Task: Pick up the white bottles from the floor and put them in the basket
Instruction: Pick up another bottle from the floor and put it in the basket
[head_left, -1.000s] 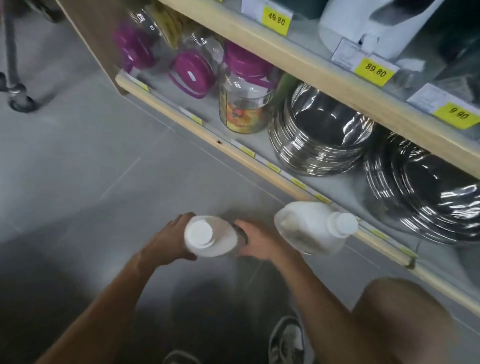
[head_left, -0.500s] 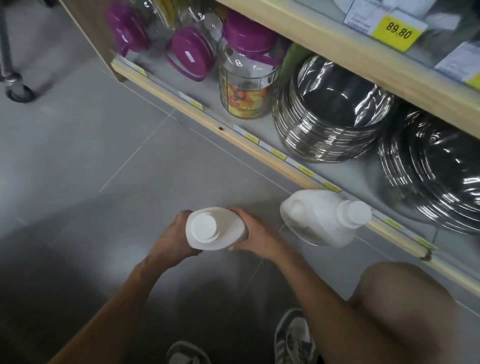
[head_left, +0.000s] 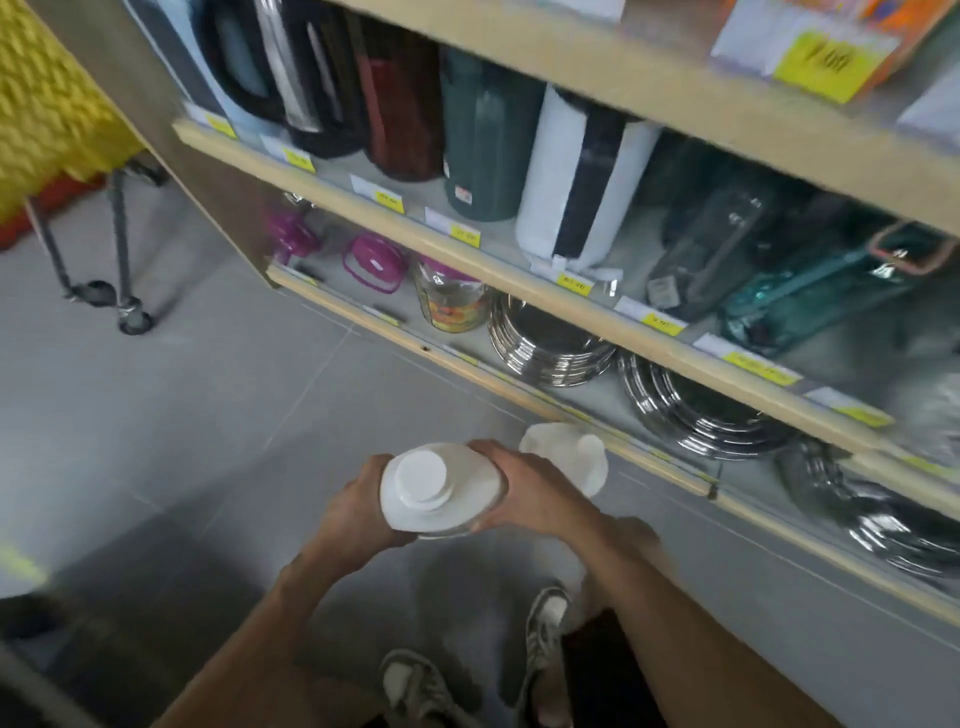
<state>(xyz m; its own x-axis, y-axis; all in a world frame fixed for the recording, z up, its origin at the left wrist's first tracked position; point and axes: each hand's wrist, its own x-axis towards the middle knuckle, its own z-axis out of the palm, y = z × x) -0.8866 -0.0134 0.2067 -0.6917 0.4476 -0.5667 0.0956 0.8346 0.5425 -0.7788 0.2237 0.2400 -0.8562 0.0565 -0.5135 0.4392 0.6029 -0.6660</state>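
Both hands are clamping one white plastic bottle with a round white cap (head_left: 441, 488) at lower centre of the frame, the left hand (head_left: 353, 512) curling round its left side and the right hand (head_left: 537, 493) gripping its right side. A second white plastic bottle (head_left: 569, 449) is resting on the grey tiled floor (head_left: 208, 415) just behind the right hand, beside the wooden base rail (head_left: 395, 332). A blurred yellow basket (head_left: 47, 98) is sitting on a wheeled metal frame (head_left: 122, 249) at upper left, well apart from both bottles.
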